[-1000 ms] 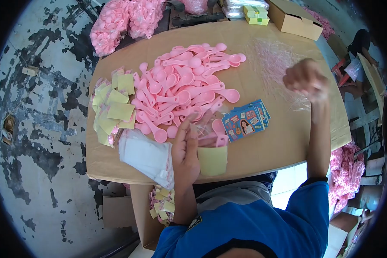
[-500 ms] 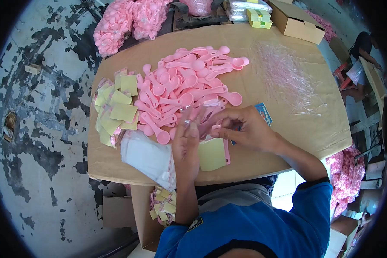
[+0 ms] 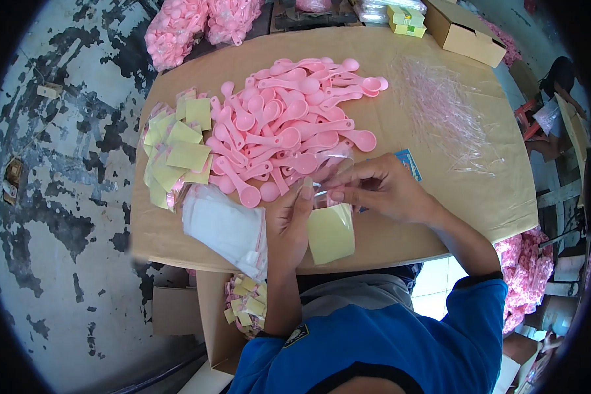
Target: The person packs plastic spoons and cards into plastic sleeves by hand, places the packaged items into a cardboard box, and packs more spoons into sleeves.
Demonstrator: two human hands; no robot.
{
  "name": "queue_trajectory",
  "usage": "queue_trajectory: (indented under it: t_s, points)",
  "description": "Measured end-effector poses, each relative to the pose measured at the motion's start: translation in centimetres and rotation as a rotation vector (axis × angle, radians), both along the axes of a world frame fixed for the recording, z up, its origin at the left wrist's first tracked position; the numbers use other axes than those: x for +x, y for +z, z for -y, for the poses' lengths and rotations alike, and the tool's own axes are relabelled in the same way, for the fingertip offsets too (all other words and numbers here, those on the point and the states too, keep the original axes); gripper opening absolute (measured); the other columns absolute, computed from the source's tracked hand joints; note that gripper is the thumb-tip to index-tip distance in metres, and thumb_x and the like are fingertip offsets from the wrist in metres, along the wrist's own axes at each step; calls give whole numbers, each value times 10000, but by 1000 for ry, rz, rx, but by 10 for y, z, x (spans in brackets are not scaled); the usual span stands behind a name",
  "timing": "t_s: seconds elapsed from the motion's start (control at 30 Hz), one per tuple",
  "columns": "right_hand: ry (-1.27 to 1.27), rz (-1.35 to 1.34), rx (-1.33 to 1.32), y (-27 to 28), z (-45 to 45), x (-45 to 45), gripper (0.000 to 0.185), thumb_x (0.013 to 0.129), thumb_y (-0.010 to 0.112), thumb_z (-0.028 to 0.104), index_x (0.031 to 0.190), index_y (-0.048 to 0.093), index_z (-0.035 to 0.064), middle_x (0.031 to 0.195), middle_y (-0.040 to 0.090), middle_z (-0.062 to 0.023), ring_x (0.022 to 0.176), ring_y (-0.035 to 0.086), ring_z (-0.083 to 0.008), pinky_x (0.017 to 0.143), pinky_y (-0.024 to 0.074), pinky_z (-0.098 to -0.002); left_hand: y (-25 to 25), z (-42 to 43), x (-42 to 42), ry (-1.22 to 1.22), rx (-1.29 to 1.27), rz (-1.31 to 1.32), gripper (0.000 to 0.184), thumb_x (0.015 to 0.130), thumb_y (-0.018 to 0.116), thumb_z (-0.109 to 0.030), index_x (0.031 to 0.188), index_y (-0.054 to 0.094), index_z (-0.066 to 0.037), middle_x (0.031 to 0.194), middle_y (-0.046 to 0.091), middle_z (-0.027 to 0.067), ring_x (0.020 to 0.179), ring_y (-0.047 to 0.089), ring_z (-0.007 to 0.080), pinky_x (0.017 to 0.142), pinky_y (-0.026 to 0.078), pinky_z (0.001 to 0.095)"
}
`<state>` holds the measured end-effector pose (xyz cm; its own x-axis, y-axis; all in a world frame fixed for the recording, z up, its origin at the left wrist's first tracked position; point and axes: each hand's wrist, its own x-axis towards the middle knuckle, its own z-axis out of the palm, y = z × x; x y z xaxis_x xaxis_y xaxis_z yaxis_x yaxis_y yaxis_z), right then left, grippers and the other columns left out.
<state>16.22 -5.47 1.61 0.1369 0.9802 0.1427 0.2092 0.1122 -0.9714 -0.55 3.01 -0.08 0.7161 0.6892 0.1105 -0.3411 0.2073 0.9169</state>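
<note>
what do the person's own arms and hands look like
The left hand and right hand are gloveless, with bare forearms. The blue shirt has short sleeves, the right one ending in a black band. A small dark badge with yellow edging sits on the shirt's left side.

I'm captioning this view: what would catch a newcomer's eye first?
Probably the pink spoons heaped midway across the brown table. To their left lie packets with yellow cards; to their right, a tangle of thin clear strips. Near the front edge, the left hand and right hand hold a clear pouch with a yellow card.
</note>
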Motion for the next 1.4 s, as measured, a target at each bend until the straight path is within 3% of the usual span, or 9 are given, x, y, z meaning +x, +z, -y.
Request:
queue_trajectory:
  t_s: [0.1,0.3,0.57,0.7,0.9,1.03,1.2,1.33,1.4]
  points:
    - [1,-39,4,2,2,3,199,872,705,114,1061,726,55,894,708,-84,771,622,-100,659,483,-247,-8,-7,-7,7,257,-84,286,1000,512,-112,1221,598,48,1036,673,80,869,624,92,773,494,232]
    - [83,-50,98,11,8,8,275,844,615,-41,1077,725,56,875,708,-88,769,616,-132,698,478,-274,9,-8,-22,-42,255,-136,252,969,462,12,1182,592,43,1075,646,75,973,591,94,838,459,243]
    - [201,403,477,15,5,21,331,672,610,-81,919,760,80,829,716,-54,757,616,-230,781,495,-340,2,-15,-33,-114,443,-53,281,873,391,96,1056,589,17,975,642,90,815,577,101,742,433,216]
    - [220,357,492,11,4,22,329,652,608,-77,891,758,91,840,719,-54,793,621,-237,799,498,-347,10,-13,-32,-85,575,-107,312,845,348,128,989,607,31,869,650,84,661,536,77,608,392,212]
    - [223,388,502,13,3,16,302,642,600,-86,851,741,80,833,718,-50,828,629,-249,770,501,-356,3,-25,-40,-118,651,-70,239,858,401,105,943,613,35,779,648,67,599,519,60,558,391,211]
    - [206,413,509,11,-2,13,240,654,580,-96,794,704,56,824,706,-58,854,621,-260,742,496,-366,10,-19,-44,-131,527,-115,85,859,552,70,905,589,8,738,623,61,674,595,53,552,451,205]
    - [160,529,441,10,-11,10,219,708,539,-72,856,663,32,852,672,-91,861,606,-276,751,486,-378,-2,-16,-53,-43,326,-70,282,758,758,68,886,528,-32,838,611,51,823,682,124,585,543,212]
    - [66,615,219,17,-19,-20,158,804,535,23,914,649,22,888,657,-121,868,605,-304,783,482,-410,28,-43,-87,300,551,-248,375,720,770,106,913,494,-57,913,589,57,765,676,137,588,566,232]
    - [73,715,216,13,-31,-42,159,863,548,121,921,652,15,895,656,-138,882,609,-317,798,482,-431,38,-89,-96,511,576,-147,353,744,764,73,950,507,-53,944,597,72,809,659,139,616,551,226]
